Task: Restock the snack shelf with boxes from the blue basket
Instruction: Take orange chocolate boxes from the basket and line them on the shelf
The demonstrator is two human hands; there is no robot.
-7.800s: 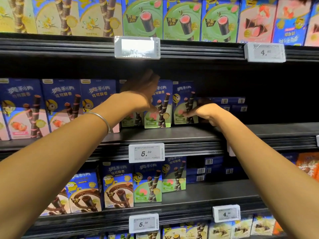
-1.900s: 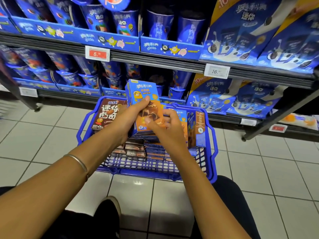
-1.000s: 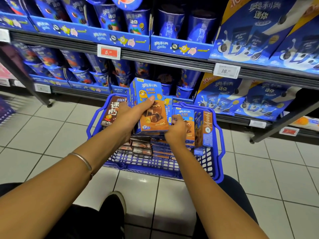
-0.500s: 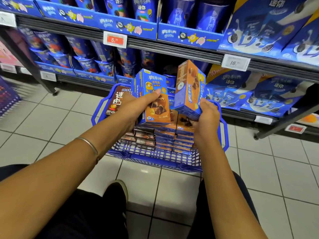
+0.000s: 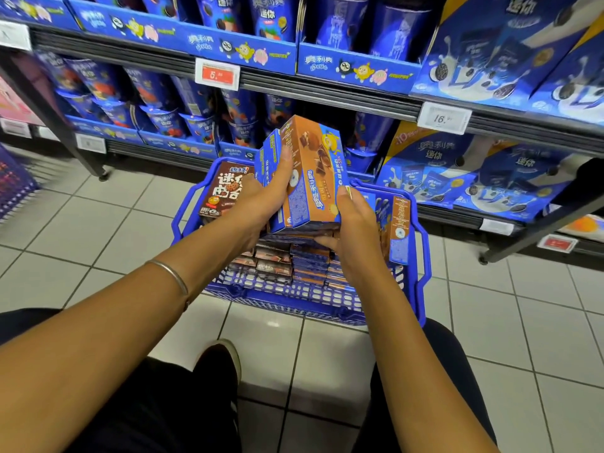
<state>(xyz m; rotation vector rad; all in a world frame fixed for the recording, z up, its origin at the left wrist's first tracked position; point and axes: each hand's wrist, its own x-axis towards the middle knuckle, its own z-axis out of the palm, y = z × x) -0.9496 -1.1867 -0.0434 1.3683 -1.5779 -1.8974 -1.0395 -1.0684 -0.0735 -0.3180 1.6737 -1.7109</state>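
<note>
boxes (image 5: 307,178) up in both hands, a few blue-and-orange ones pressed face to face, tilted, held just above the basket (image 5: 294,297) and in front of the lower shelf. gripped from the left by the left hand (image 5: 258,204), thumb stretched up the near side of the bunch, other fingers hidden behind it. clamped from the right by the right hand (image 5: 354,230), thumb pressed on the outer box's edge, fingers curled under the bottom of the bunch. neither hand slack; both closed round the same bunch. thin metal bangle (image 5: 173,276) on the left wrist. below the hands, inside the basket, flat stacks (image 5: 294,263) of more boxes in rows, a brown box (image 5: 225,188) standing upright at the far left corner, touching the left hand's knuckles or just behind them, cannot tell which, and an upright box (image 5: 397,227) in blue and orange against the right wall. basket on the tiled floor (image 5: 98,240), just ahead of a dark shoe (image 5: 219,364) and dark trouser legs. behind it, shelves (image 5: 327,93) packed with blue cups (image 5: 157,93) on the left and big blue packs (image 5: 490,60) on the right. red tag (image 5: 217,74) on the upper rail near the middle, white tag (image 5: 444,118) reading 16 and small digits further right. left edge of view blurred.
</note>
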